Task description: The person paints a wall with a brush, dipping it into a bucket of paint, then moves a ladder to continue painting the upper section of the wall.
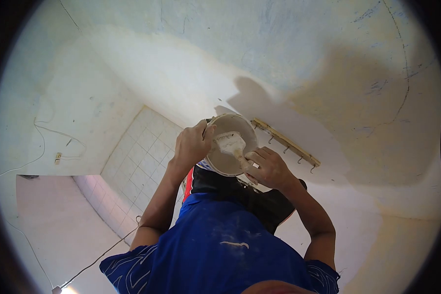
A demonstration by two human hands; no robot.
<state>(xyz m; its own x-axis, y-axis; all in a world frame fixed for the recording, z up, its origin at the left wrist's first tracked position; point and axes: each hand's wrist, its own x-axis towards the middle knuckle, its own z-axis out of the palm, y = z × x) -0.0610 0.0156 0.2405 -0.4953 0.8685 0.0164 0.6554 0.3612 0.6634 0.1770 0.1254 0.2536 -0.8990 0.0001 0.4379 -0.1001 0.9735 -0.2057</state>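
Observation:
A round bucket [251,128] is held in front of my body, its open mouth facing me and a pale coating on its inner wall. My left hand [193,143] is closed on the bucket's left rim. In my right hand [271,169], fingers wrapped round the handle, is a paintbrush [232,143]. Its broad head, thick with white paint, lies inside the bucket's mouth. Whether the bristles touch the bottom cannot be told. White smudges mark the fingers of both hands.
A wooden rack [284,142] with several metal hooks is fixed to the wall [191,63] just right of the bucket. Pale tiles [144,147] lie to the left. A cable runs to an outlet [58,158]; a lit lamp [66,290] shows at the bottom left.

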